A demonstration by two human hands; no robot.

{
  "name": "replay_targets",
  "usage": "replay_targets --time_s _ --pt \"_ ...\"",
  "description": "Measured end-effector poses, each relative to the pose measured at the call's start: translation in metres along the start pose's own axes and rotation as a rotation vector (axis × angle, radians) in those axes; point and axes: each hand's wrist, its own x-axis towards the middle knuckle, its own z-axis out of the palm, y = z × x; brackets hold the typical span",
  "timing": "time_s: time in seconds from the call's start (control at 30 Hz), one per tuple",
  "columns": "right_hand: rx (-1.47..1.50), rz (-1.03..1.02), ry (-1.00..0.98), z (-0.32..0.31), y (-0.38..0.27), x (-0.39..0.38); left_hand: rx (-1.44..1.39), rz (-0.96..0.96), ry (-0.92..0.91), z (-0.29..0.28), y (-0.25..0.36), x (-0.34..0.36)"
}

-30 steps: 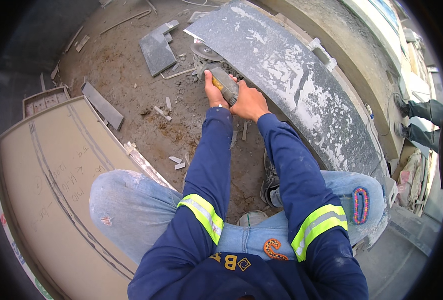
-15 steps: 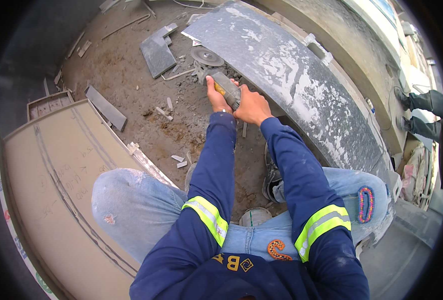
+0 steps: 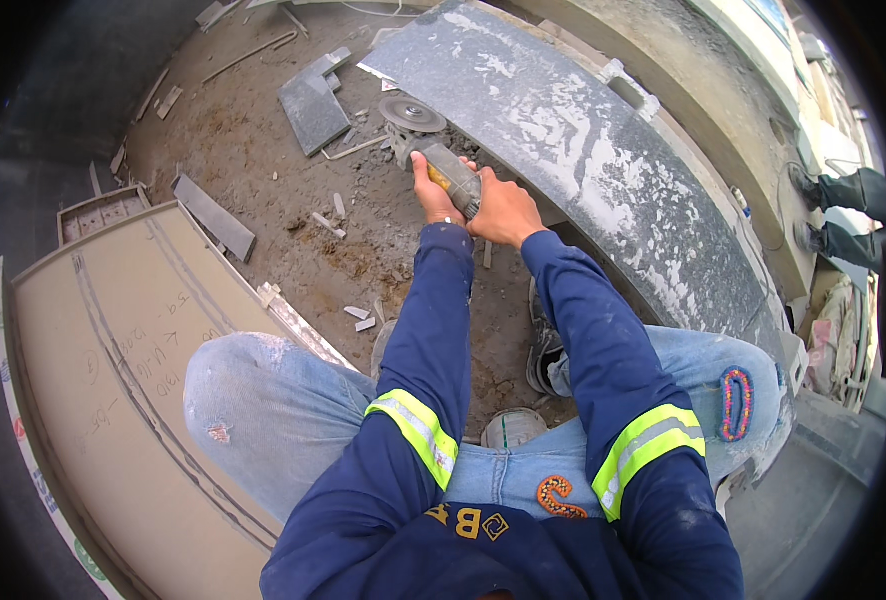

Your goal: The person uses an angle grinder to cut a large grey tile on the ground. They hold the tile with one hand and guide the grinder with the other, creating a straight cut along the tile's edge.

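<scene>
Both my hands are closed around a dusty angle grinder point(image 3: 454, 172). My left hand point(image 3: 432, 192) wraps the body's left side near the gear head. At the rear end of the body, my right hand point(image 3: 506, 208) grips from the right. The round cutting disc point(image 3: 412, 115) faces up at the tool's far end, beside the near left edge of a large grey stone slab point(image 3: 583, 160) streaked with white. Whether the disc touches that edge or spins, I cannot tell. Part of the grinder is hidden by my fingers.
Left of my knee lies a big beige board point(image 3: 113, 370) with dark lines. Grey stone offcuts point(image 3: 313, 108), a narrow grey strip point(image 3: 215, 218) and small pale chips point(image 3: 329, 226) lie on the dirt. A concrete ledge point(image 3: 703, 110) runs behind the slab; another person's legs point(image 3: 853, 195) are at right.
My hands and the grinder hold nearly the same place. The whole view has shifted very slightly; nothing was taken up or let go.
</scene>
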Motion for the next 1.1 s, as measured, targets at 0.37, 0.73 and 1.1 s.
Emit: replay_targets --time_s 0.37,0.73,1.1 --pt "-0.001 -0.001 -0.008 -0.001 -0.003 -0.004 0.023 -0.001 -0.005 -0.006 0.001 0.002" --pt "-0.001 0.010 -0.015 0.000 -0.011 0.011 -0.014 -0.027 -0.034 -0.002 0.011 0.013" --pt "-0.009 0.031 -0.022 -0.002 -0.017 0.023 0.004 -0.026 -0.015 -0.002 0.015 0.027"
